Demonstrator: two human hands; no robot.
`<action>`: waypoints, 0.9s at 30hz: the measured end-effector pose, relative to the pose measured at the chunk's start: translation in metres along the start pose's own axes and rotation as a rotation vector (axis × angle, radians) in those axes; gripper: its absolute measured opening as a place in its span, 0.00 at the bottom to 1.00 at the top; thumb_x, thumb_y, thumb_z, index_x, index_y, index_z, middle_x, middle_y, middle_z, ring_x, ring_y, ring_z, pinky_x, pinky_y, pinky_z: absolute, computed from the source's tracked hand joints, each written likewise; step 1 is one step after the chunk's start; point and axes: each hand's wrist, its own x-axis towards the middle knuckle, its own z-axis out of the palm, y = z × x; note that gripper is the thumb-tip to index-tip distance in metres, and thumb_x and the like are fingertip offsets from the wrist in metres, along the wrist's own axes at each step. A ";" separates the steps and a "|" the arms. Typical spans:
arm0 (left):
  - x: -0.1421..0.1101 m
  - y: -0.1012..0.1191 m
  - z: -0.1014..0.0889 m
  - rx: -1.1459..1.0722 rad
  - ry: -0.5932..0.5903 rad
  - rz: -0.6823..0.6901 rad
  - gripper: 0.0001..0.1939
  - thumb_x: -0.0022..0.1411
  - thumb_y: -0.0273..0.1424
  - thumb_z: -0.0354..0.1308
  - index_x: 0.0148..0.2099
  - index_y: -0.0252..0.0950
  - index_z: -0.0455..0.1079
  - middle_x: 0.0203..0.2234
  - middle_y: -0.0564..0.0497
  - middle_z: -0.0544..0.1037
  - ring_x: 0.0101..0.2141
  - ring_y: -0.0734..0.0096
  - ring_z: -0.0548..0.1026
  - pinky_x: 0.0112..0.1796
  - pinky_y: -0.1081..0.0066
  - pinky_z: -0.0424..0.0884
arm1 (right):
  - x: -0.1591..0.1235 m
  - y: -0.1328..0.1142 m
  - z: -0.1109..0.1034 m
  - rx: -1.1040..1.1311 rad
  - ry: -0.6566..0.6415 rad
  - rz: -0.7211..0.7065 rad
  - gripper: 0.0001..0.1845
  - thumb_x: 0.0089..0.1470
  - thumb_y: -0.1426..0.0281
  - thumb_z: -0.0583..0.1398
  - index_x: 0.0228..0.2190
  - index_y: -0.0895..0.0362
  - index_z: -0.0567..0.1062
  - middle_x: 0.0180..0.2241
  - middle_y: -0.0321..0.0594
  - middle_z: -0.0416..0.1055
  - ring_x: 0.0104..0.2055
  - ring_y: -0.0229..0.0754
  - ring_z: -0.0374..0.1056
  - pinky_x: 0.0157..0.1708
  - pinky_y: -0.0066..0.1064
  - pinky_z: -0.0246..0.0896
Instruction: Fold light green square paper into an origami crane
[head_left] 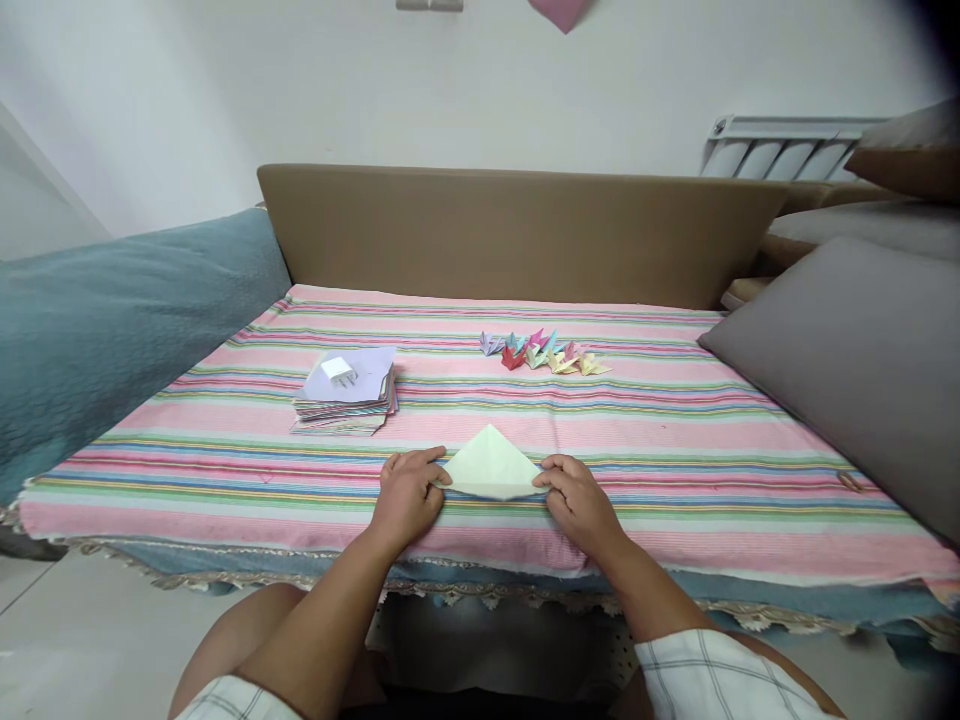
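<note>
Pale green paper [491, 465], folded to a triangle, sits in front of you near the middle of the cloth's [262, 520] front edge, peak toward the back edge. Your left hand [410, 492] pinches its left corner between thumb and fingers; your right hand [574, 497] pinches the right corner likewise. Farther in, toward the left edge, a stack [345, 415] of paper bears a white plug [337, 371]. Beyond, nearer the back edge, colourful paper birds [537, 352] sit clustered before the brown backrest [517, 240].

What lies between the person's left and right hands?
In the head view, a pale green folded paper lies there, one end at the left hand, the other at the right hand.
</note>
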 end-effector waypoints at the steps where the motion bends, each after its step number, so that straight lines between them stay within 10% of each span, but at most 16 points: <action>1: 0.000 -0.001 0.000 0.007 -0.006 0.009 0.16 0.48 0.21 0.50 0.31 0.43 0.75 0.49 0.55 0.74 0.49 0.60 0.70 0.52 0.52 0.59 | 0.000 -0.001 -0.001 0.005 -0.014 0.017 0.15 0.51 0.74 0.50 0.32 0.55 0.77 0.42 0.45 0.68 0.47 0.47 0.64 0.44 0.38 0.62; 11: -0.001 -0.004 -0.004 0.041 -0.059 0.086 0.10 0.55 0.34 0.55 0.39 0.43 0.75 0.53 0.48 0.70 0.51 0.57 0.68 0.52 0.51 0.58 | 0.001 -0.001 -0.001 -0.024 -0.060 0.032 0.12 0.51 0.64 0.58 0.37 0.55 0.75 0.45 0.45 0.68 0.48 0.48 0.63 0.46 0.40 0.63; 20: -0.004 -0.011 -0.006 0.139 -0.285 0.227 0.47 0.37 0.50 0.67 0.60 0.47 0.59 0.63 0.45 0.53 0.60 0.45 0.53 0.56 0.41 0.42 | 0.001 0.001 -0.002 -0.086 -0.124 -0.024 0.16 0.55 0.65 0.55 0.44 0.55 0.74 0.49 0.46 0.66 0.52 0.48 0.61 0.50 0.42 0.59; 27: -0.005 -0.007 -0.005 0.126 -0.253 0.248 0.32 0.51 0.45 0.60 0.59 0.47 0.61 0.62 0.49 0.56 0.59 0.50 0.55 0.57 0.43 0.45 | 0.002 0.001 -0.002 -0.097 -0.156 -0.017 0.18 0.56 0.63 0.54 0.46 0.55 0.73 0.50 0.46 0.66 0.52 0.50 0.60 0.50 0.44 0.59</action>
